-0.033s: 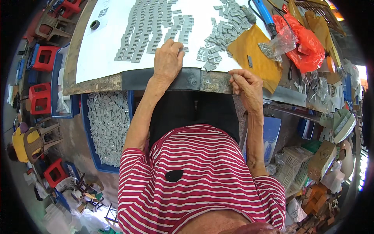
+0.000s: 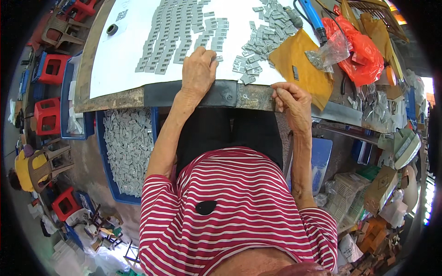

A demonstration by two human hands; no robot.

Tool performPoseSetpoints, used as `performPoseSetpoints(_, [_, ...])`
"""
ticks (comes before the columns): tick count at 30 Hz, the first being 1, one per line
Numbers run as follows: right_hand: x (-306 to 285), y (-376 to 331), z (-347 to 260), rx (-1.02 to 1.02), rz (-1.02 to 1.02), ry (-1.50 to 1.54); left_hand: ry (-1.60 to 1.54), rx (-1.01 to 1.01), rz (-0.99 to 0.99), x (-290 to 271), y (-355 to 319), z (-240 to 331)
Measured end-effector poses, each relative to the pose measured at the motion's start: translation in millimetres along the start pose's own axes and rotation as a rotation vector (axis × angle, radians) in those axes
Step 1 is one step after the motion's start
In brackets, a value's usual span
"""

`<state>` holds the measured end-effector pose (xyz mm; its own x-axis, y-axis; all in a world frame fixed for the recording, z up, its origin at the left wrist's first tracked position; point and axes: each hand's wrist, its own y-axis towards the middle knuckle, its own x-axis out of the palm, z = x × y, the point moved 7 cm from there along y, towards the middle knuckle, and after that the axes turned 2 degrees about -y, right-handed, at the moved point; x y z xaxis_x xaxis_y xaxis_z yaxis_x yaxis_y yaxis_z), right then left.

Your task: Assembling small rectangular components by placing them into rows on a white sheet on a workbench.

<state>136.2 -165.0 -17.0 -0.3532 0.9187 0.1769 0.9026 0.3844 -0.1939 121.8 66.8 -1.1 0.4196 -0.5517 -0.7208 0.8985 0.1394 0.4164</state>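
My left hand (image 2: 199,71) rests on the white sheet (image 2: 117,69) at the lower end of the rows of small flat grey pieces (image 2: 159,48). Its fingers are curled down and closed, and their tips are hidden beneath the hand. One grey piece (image 2: 219,59) lies right beside its thumb side. At the table's front edge, my right hand (image 2: 294,99) is closed in a pinch, thumb against the bent fingers; whatever it may hold is too small to make out. A loose heap of grey pieces (image 2: 264,41) lies between the rows and a brown-yellow cloth (image 2: 317,85).
A dark small bar (image 2: 295,72) lies on the cloth. Right of it are a blue-handled tool (image 2: 312,16), a red plastic bag (image 2: 361,55) and pliers (image 2: 343,85). A dark ring (image 2: 112,29) sits far left. Below the table stands a blue crate (image 2: 104,161) full of grey pieces.
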Motion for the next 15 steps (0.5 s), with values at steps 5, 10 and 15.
performPoseSetpoints(5, [-13.3,-6.4,-3.9,-0.013,0.054,-0.02,-0.007,-0.012,0.022,0.9,-0.2,-2.2])
performPoseSetpoints(10, [-23.9,-10.7,-3.6,-0.015,0.09,0.0,0.02,0.011,0.021,2.2,2.7,-3.6])
performPoseSetpoints(15, [-28.3,-10.3,-3.4,-0.029,0.102,-0.014,0.122,0.062,0.027,2.7,9.1,-0.7])
